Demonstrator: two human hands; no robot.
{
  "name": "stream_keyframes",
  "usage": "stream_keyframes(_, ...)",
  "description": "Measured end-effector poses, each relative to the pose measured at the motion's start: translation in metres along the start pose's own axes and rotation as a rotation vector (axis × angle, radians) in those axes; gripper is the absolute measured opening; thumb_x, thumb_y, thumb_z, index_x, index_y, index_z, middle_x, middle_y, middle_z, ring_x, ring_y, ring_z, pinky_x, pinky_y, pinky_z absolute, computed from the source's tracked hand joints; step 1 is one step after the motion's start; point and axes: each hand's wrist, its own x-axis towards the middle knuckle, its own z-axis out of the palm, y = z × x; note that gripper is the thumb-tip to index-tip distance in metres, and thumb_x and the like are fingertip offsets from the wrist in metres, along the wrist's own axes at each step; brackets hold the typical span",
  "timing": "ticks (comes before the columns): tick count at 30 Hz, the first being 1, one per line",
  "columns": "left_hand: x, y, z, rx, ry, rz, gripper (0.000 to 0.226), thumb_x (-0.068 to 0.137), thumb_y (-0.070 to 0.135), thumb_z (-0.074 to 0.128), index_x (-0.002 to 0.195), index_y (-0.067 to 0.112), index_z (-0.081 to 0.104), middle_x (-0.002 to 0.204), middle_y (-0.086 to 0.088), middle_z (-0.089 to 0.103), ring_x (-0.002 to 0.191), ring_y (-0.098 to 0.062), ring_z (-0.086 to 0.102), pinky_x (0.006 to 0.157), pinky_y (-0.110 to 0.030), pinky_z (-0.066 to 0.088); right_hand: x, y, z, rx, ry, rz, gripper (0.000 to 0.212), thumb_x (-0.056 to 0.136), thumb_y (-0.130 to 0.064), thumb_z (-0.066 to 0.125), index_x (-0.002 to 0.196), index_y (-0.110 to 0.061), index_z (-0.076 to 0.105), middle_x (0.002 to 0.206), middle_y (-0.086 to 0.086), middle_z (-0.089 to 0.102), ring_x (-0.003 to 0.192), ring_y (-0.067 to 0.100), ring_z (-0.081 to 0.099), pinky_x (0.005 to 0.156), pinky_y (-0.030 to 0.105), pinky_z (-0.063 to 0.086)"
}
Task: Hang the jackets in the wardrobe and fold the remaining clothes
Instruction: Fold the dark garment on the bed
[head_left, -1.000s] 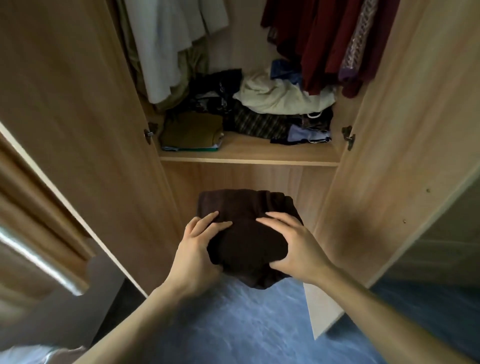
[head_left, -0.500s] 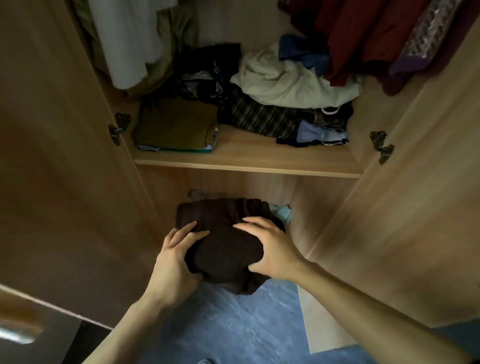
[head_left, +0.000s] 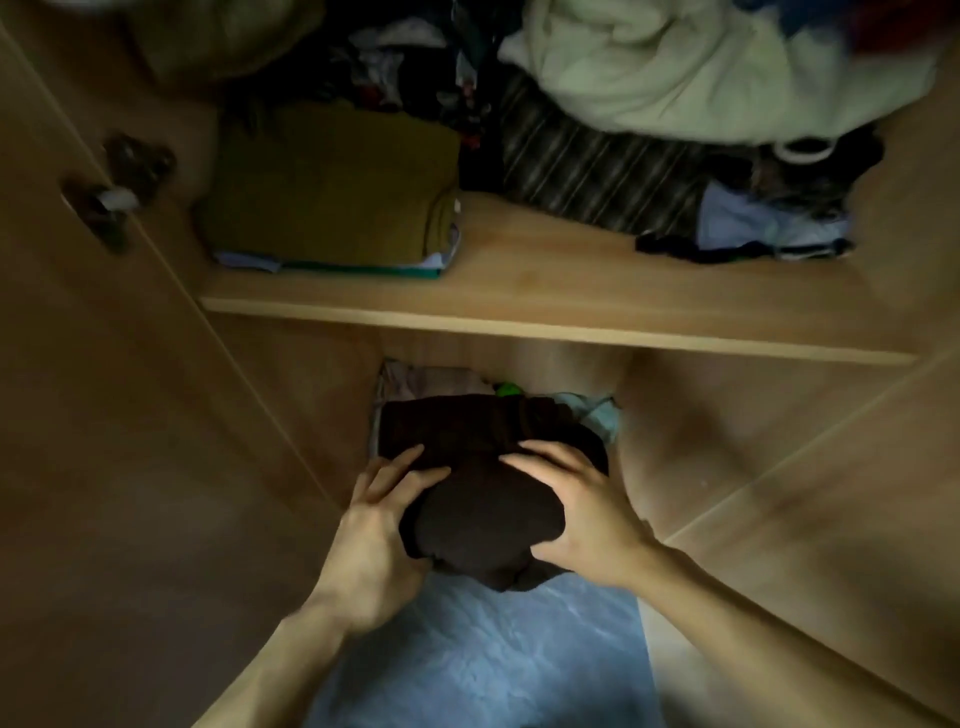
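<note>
Two hands are being kept on a folded dark brown garment (head_left: 483, 499), which is being carried lower and deeper toward the wardrobe's bottom compartment than half a second ago; the wooden shelf (head_left: 545, 317), then in the upper half of the view, is now being seen much closer and larger, and the hanging clothes have slipped out of the top of the picture. The left hand (head_left: 379, 535) is being held against the bundle's left side, fingers spread over the top and thumb tucked beneath, so the cloth is being gripped. The right hand (head_left: 576, 514) is being curled over the right side in the same way, fingers on top and thumb under. The bundle's far edge is being laid over a pile of pale clothes (head_left: 441, 379) inside the lower compartment, while its near end is being hung over the blue floor (head_left: 483, 660).

On the shelf above, an olive folded stack (head_left: 332, 192) is being kept at the left, with a striped dark cloth (head_left: 597, 171), a crumpled cream garment (head_left: 691, 78) and a light blue piece (head_left: 763, 223) being heaped to the right. A door hinge (head_left: 119, 192) is being shown, blurred, on the open left door (head_left: 104, 415). The right door (head_left: 831, 519) is being held open beside the right forearm.
</note>
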Motion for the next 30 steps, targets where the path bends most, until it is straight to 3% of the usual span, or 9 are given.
stream_keyframes(4,0.032,-0.094,0.082,0.0,0.048,0.011,0.091,0.06,0.003,0.081,0.131,0.05,0.051,0.154,0.023,0.032,0.146,-0.014,0.021,0.117,-0.035,0.026,0.05,0.076,0.095,0.01,0.038,-0.029,0.085,0.066,-0.025,0.076,0.143,-0.042,0.044,0.149,-0.02,0.034,0.14,0.007,0.03,0.109,0.018,0.025)
stream_keyframes(9,0.064,-0.21,0.169,0.059,0.072,0.068,0.094,0.06,0.002,0.084,0.13,0.055,0.05,0.153,0.025,0.033,0.145,-0.017,0.026,0.117,-0.045,0.03,0.1,0.159,0.216,0.047,0.095,-0.084,0.085,0.063,-0.023,0.075,0.142,-0.04,0.047,0.148,-0.02,0.036,0.138,0.007,0.034,0.112,0.028,0.037)
stream_keyframes(13,0.067,-0.286,0.223,0.13,0.111,0.153,0.104,0.059,0.006,0.087,0.133,0.063,0.041,0.153,0.03,0.03,0.141,-0.017,0.029,0.108,-0.046,0.036,0.119,0.209,0.296,0.047,0.12,-0.142,0.088,0.064,-0.029,0.075,0.143,-0.045,0.041,0.149,-0.026,0.029,0.14,0.002,0.029,0.112,0.024,0.033)
stream_keyframes(15,0.071,-0.313,0.242,0.153,0.133,0.164,0.102,0.058,0.007,0.088,0.133,0.059,0.044,0.152,0.026,0.034,0.141,-0.02,0.031,0.108,-0.051,0.039,0.129,0.225,0.324,0.045,0.127,-0.171,0.087,0.065,-0.029,0.075,0.144,-0.044,0.041,0.15,-0.026,0.029,0.141,0.001,0.028,0.114,0.025,0.033)
stream_keyframes(19,0.086,-0.347,0.265,0.125,0.137,0.15,0.088,0.063,0.013,0.09,0.129,0.055,0.051,0.15,0.03,0.031,0.146,-0.011,0.023,0.117,-0.047,0.032,0.15,0.245,0.357,0.03,0.16,-0.172,0.088,0.067,-0.025,0.079,0.145,-0.044,0.041,0.15,-0.023,0.031,0.142,0.002,0.027,0.116,0.034,0.034)
stream_keyframes(22,0.108,-0.356,0.262,0.138,0.135,0.213,0.09,0.066,0.008,0.088,0.132,0.054,0.048,0.15,0.033,0.027,0.145,0.0,0.016,0.121,-0.029,0.018,0.165,0.25,0.357,0.009,0.203,-0.167,0.092,0.066,-0.025,0.082,0.146,-0.043,0.04,0.151,-0.02,0.031,0.143,0.007,0.028,0.115,0.042,0.037)
stream_keyframes(25,0.137,-0.359,0.255,0.144,0.242,0.34,0.087,0.063,0.0,0.085,0.137,0.034,0.055,0.152,0.016,0.035,0.144,-0.001,0.018,0.116,-0.01,0.01,0.189,0.255,0.342,-0.025,0.334,-0.204,0.095,0.066,-0.025,0.085,0.147,-0.041,0.039,0.153,-0.013,0.033,0.144,0.018,0.03,0.111,0.05,0.04)
stream_keyframes(27,0.159,-0.365,0.26,0.161,0.328,0.396,0.086,0.061,-0.003,0.084,0.139,0.024,0.056,0.153,0.005,0.037,0.144,-0.012,0.023,0.118,-0.015,0.014,0.209,0.261,0.341,-0.08,0.423,-0.241,0.098,0.067,-0.029,0.087,0.149,-0.04,0.034,0.156,-0.011,0.03,0.146,0.024,0.027,0.104,0.051,0.045)
stream_keyframes(30,0.183,-0.396,0.288,0.187,0.375,0.448,0.074,0.067,0.001,0.08,0.136,0.017,0.058,0.15,-0.003,0.04,0.14,-0.024,0.031,0.119,-0.035,0.025,0.23,0.287,0.371,-0.135,0.478,-0.251,0.102,0.068,-0.029,0.088,0.151,-0.039,0.029,0.16,-0.008,0.022,0.148,0.027,0.021,0.094,0.05,0.051)
